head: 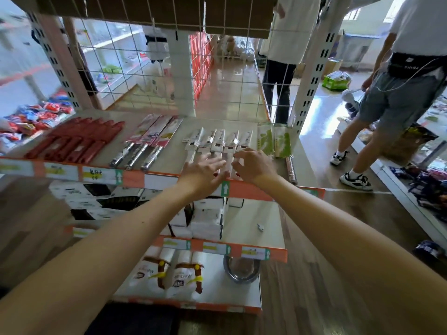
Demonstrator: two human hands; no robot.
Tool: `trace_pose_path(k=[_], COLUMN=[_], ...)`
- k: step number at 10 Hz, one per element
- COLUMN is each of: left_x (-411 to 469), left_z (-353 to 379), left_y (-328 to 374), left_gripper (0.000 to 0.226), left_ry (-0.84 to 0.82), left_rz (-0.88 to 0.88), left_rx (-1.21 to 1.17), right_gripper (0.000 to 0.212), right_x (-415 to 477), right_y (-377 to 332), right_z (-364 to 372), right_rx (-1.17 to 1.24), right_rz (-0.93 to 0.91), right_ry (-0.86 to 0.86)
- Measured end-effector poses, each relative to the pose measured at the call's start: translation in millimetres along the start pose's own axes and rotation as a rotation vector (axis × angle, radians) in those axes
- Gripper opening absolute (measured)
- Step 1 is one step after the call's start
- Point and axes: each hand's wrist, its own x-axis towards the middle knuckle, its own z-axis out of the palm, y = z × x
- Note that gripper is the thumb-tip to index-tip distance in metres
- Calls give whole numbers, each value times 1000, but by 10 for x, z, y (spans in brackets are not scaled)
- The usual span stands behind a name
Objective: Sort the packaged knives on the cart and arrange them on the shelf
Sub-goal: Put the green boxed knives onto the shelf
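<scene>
On the top shelf (169, 163) lie groups of packaged knives. Red-sleeved knives (79, 141) lie at the left, and three pink-carded knives with steel handles (147, 143) sit beside them. A row of several white-carded knives (217, 140) lies in the middle, and green-carded knives (275, 141) at the right. My left hand (205, 170) hovers over the near ends of the white-carded knives with its fingers spread. My right hand (251, 163) is just right of it, fingers loosely bent over the same row. Neither hand grips anything. No cart is in view.
A wire grid (217, 76) backs the shelf. White boxes (208, 218) fill the shelf below, white bags (169, 274) and a metal bowl (242, 269) the lowest one. Two people (391, 93) stand in the aisle at the right. Snack packets (31, 122) lie at the left.
</scene>
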Motion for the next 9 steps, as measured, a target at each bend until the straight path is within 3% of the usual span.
trace_pose_path(k=[2, 4, 7, 8, 9], left_x=[-125, -124, -116, -144, -176], left_z=[28, 59, 45, -2, -60], left_y=[29, 42, 19, -18, -157], left_gripper=[52, 54, 53, 53, 54], left_ry=[-139, -123, -135, -117, -45], left_rz=[80, 99, 109, 75, 23], left_rx=[37, 49, 45, -8, -23], right_gripper=[29, 36, 31, 30, 38], right_x=[-12, -34, -15, 9, -33], right_y=[-35, -3, 1, 24, -64], right_z=[98, 73, 91, 84, 7], right_rx=[-70, -88, -14, -18, -65], right_rz=[-20, -22, 35, 44, -5], right_ry=[-146, -229, -188, -98, -90])
